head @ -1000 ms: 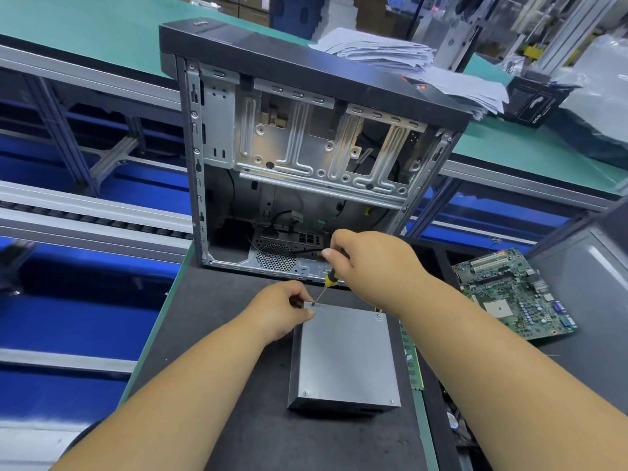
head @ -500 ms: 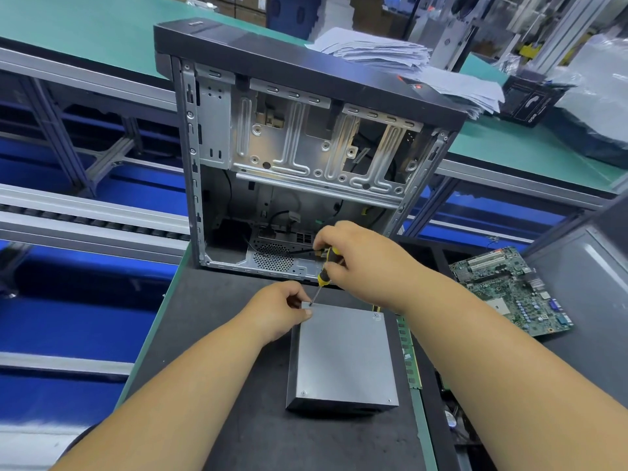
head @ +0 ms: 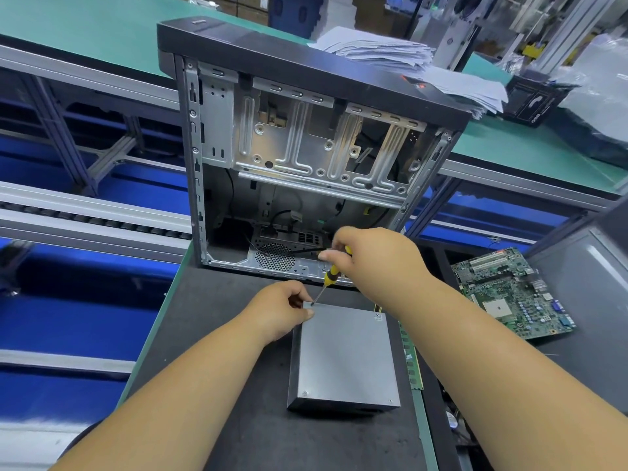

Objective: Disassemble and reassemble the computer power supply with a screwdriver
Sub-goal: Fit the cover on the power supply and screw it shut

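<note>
Yellow-black screwdriver [head: 331,275] is gripped in the curled right hand [head: 377,263], tip at the far left corner of the grey power supply [head: 346,358] on the bench [head: 210,321]. Left hand [head: 278,312] pinches that corner. No writing is readable.

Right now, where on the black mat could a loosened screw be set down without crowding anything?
Bare mat lies left of the power supply, between it and the green table edge, partly under the left forearm. More shows in front of the supply's near end. It is crowded right of the supply: a memory stick, then the motherboard. The computer case blocks the far side.
</note>
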### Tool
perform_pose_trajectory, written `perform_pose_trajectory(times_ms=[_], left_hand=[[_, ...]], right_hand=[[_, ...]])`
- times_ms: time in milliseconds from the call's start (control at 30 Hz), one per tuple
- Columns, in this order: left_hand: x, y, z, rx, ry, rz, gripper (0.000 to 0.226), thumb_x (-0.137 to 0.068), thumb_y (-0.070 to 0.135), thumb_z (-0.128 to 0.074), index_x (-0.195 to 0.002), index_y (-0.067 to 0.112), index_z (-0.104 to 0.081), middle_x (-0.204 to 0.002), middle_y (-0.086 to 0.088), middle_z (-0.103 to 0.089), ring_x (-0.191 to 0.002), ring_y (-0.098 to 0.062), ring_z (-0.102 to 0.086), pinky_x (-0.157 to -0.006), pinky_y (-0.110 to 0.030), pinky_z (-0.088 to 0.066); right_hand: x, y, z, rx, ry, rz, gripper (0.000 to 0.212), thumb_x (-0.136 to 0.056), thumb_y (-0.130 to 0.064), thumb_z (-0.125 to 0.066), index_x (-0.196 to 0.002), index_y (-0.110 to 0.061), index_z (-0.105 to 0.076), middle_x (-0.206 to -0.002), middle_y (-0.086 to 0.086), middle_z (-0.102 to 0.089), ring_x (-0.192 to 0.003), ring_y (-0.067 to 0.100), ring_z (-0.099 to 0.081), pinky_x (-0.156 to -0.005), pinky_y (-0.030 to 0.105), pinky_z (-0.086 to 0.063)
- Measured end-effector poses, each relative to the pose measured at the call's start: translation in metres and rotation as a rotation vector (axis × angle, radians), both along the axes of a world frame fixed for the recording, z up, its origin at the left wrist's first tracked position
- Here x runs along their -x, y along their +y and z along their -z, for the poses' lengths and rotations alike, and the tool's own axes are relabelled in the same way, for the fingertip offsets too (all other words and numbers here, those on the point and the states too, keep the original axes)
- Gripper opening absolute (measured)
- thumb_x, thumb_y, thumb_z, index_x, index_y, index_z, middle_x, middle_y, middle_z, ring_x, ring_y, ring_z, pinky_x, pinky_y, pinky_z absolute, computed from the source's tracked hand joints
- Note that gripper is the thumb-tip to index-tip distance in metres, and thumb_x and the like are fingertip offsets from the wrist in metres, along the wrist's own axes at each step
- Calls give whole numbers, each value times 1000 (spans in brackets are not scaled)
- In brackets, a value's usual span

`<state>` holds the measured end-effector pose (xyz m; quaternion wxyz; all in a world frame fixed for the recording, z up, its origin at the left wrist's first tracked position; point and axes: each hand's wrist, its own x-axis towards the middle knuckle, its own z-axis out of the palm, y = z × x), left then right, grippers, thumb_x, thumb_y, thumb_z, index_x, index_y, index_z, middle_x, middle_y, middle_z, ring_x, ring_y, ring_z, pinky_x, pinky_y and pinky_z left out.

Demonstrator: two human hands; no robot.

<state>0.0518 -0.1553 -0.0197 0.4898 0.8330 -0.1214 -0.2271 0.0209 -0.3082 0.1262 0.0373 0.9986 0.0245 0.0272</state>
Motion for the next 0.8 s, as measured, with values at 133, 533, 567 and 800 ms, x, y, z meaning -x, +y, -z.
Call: perform_pose_trajectory(times_ms=[133,533,567,800], left_hand=[[0,0,1,0,3,4,17,-82,28,-76,-77,36,-61,-87,8,-64,-76,-7,-59,-60,-20,-43],[0,0,2,23,8,-2,18,-82,25,-76,-76,34,-62,-87,5,-66,-75,-9,-59,-63,-19,-44],[-1,0,2,22,6,1,18,-82,24,-76,-76,34,-62,-87,4,-66,-76,-10,-59,-64,-20,-45],[1,0,1,7,5,-4,16,-82,26,-75,-78,34,-62,-86,6,-64,-76,-9,-59,-64,-21,-45]], right_hand=[[1,-4,0,-172,65,-34,27,-99,-47,-42,-102,-26,-59,-85,-6,-58,-78,18,-57,-57,30,-38],[1,-9,-5,-253,169,-89,23,-95,-36,-51,-118,-32,-55,-98,-14,-56,-85,13,-55,-67,31,-43],[1,-8,-6,-261,175,-103,32,-94,-33,-55,-126,-33,-51,-95,-15,-53,-82,12,-53,-66,30,-41],[3,-6,-1,-136,134,-54,28,-99,-49,-41,-113,-29,-54,-79,-9,-58,-71,12,-53,-53,28,-35]])
